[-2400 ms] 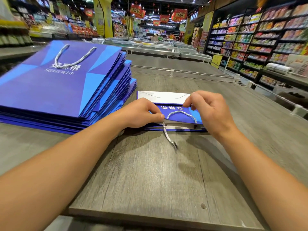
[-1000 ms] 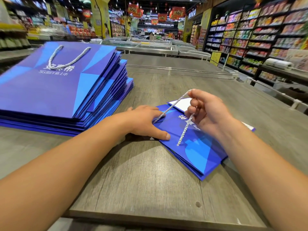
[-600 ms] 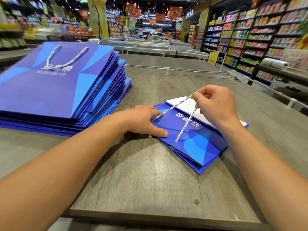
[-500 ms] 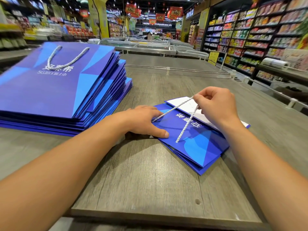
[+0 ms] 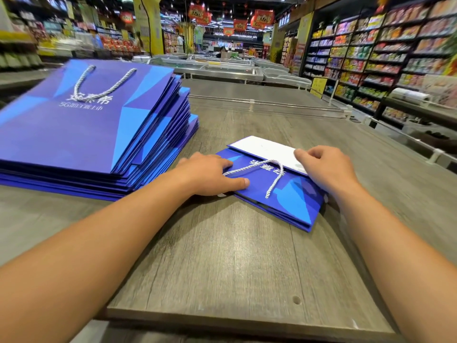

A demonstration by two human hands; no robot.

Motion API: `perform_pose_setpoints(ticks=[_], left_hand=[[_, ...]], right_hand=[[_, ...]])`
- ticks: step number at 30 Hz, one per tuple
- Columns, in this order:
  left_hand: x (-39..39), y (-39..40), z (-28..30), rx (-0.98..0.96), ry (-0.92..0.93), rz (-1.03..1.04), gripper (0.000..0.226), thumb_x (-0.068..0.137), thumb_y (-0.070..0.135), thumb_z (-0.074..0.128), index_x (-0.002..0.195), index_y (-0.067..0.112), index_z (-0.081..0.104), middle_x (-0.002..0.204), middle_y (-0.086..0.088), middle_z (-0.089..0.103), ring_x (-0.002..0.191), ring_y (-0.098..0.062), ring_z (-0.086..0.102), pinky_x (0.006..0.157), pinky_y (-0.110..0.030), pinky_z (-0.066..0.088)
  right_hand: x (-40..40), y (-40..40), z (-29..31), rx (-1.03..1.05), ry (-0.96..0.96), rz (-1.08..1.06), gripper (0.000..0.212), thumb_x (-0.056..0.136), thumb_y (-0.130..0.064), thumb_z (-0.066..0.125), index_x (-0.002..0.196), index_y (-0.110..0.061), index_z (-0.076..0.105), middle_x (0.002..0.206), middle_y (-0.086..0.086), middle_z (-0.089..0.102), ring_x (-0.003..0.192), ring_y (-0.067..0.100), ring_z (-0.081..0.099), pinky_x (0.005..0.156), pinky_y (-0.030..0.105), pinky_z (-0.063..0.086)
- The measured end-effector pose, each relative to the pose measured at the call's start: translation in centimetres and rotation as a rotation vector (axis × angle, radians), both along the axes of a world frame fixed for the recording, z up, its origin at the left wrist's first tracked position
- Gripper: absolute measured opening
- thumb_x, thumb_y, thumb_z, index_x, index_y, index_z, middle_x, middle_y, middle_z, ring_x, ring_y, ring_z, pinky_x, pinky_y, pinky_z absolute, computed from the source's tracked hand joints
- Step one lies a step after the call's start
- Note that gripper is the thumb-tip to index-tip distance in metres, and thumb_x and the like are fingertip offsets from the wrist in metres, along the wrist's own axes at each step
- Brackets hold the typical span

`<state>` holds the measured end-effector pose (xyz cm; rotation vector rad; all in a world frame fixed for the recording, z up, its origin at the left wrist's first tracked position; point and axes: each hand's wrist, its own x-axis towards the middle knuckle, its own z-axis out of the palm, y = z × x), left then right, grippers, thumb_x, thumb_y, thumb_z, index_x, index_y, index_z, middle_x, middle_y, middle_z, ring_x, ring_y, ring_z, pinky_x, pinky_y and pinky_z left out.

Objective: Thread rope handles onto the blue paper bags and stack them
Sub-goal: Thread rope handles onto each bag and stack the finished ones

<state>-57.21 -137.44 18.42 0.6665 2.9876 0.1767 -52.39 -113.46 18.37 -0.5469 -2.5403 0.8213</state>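
We have 1 blue bag (image 5: 284, 194) lying flat on the counter (image 5: 222, 268), just right of the stack (image 5: 94, 125). Our left hand (image 5: 210, 177) presses it down with fingers straight — likely to stop it sliding. Our right hand (image 5: 324, 167) curls at the bag's white folded edge; whether it pinches anything, we cannot tell. The rope (image 5: 269, 174) loops loose across the bag.

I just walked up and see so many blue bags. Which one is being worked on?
On the grey wooden table, skip the tall stack of bags at the left. The folded bag lies alone between both hands, white flap up, with a loose rope handle across it.
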Motion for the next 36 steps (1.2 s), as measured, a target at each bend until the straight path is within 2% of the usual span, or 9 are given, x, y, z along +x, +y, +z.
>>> perform_pose_setpoints(ticks=[3, 8, 13, 15, 18, 21, 28, 32, 36], left_hand=[[-0.4, 0.0, -0.3, -0.004, 0.044, 0.074, 0.080, 0.079, 0.085, 0.033, 0.142, 0.037, 0.044, 0.146, 0.008, 0.046, 0.134, -0.030, 0.032, 0.103, -0.047, 0.031], [-0.5, -0.7, -0.2, 0.086, 0.049, 0.157, 0.076, 0.084, 0.079, 0.038, 0.138, 0.026, 0.050, 0.142, 0.000, 0.051, 0.133, -0.034, 0.034, 0.100, -0.041, 0.035], [-0.4, -1.3, 0.0, 0.513, -0.007, 0.130, 0.065, 0.085, 0.055, 0.065, 0.141, 0.025, 0.050, 0.146, 0.002, 0.048, 0.135, -0.020, 0.043, 0.106, -0.033, 0.036], [-0.3, -1.3, 0.0, 0.654, 0.005, 0.129, 0.059, 0.084, 0.044, 0.071, 0.136, 0.025, 0.055, 0.143, 0.004, 0.050, 0.132, -0.016, 0.045, 0.101, -0.027, 0.035], [-0.6, -1.6, 0.3, 0.827, 0.091, 0.185, 0.047, 0.079, 0.031, 0.076, 0.125, 0.027, 0.063, 0.133, 0.003, 0.058, 0.123, -0.016, 0.052, 0.096, -0.027, 0.040], [-1.0, -2.0, 0.7, 0.996, 0.119, 0.224, 0.040, 0.076, 0.028, 0.077, 0.115, 0.030, 0.067, 0.123, 0.004, 0.063, 0.108, -0.016, 0.061, 0.095, -0.035, 0.048], [-0.5, -2.0, 1.4, 1.250, 0.209, 0.174, 0.036, 0.074, 0.047, 0.078, 0.103, 0.028, 0.069, 0.110, 0.008, 0.066, 0.098, -0.010, 0.061, 0.089, -0.029, 0.048], [0.3, -2.3, 2.2, 1.349, 0.258, 0.026, 0.036, 0.069, 0.047, 0.073, 0.097, 0.025, 0.070, 0.093, 0.009, 0.071, 0.083, -0.011, 0.064, 0.085, -0.034, 0.051], [0.5, -2.5, 2.2, 1.322, 0.279, -0.043, 0.035, 0.069, 0.052, 0.070, 0.093, 0.028, 0.072, 0.079, 0.007, 0.069, 0.067, -0.014, 0.057, 0.069, -0.038, 0.049]], right_hand=[[0.2, 0.5, 0.1, 0.065, -0.042, -0.054, 0.030, 0.084, -0.054, 0.055, 0.084, -0.027, 0.065, 0.104, 0.003, 0.069, 0.109, 0.033, 0.056, 0.093, 0.042, 0.048], [0.7, 0.6, 0.6, 0.208, -0.468, -0.032, 0.055, 0.084, -0.061, 0.051, 0.119, -0.019, 0.058, 0.131, 0.010, 0.059, 0.124, 0.035, 0.048, 0.098, 0.040, 0.043], [1.6, -0.4, 0.9, -0.164, -0.334, 0.156, 0.066, 0.090, -0.041, 0.064, 0.147, -0.018, 0.041, 0.149, 0.004, 0.044, 0.131, 0.023, 0.047, 0.097, 0.030, 0.036], [1.3, -0.3, 0.7, -0.325, -0.203, 0.148, 0.064, 0.088, -0.029, 0.069, 0.145, -0.018, 0.043, 0.143, 0.005, 0.050, 0.125, 0.022, 0.053, 0.101, 0.032, 0.041], [0.8, 0.4, 0.6, -0.650, 0.059, 0.080, 0.052, 0.085, -0.002, 0.066, 0.134, -0.014, 0.052, 0.115, 0.010, 0.064, 0.087, 0.022, 0.065, 0.070, 0.030, 0.051], [0.8, 0.9, 1.0, -0.930, 0.215, -0.003, 0.044, 0.083, 0.014, 0.057, 0.120, -0.010, 0.058, 0.090, 0.019, 0.065, 0.062, 0.023, 0.064, 0.053, 0.030, 0.052], [1.2, 0.5, 1.5, -1.159, 0.144, 0.072, 0.005, 0.092, -0.004, 0.059, 0.090, -0.007, 0.062, 0.051, 0.003, 0.058, 0.030, 0.008, 0.048, 0.028, 0.014, 0.032], [1.4, 1.0, 1.9, -1.358, 0.220, 0.082, 0.010, 0.090, -0.008, 0.064, 0.080, -0.009, 0.060, 0.046, 0.000, 0.055, 0.029, 0.005, 0.047, 0.028, 0.013, 0.033], [1.5, 1.0, 1.9, -1.461, 0.219, 0.109, 0.011, 0.089, -0.007, 0.060, 0.079, -0.011, 0.055, 0.044, -0.001, 0.050, 0.027, 0.003, 0.043, 0.026, 0.011, 0.029]])
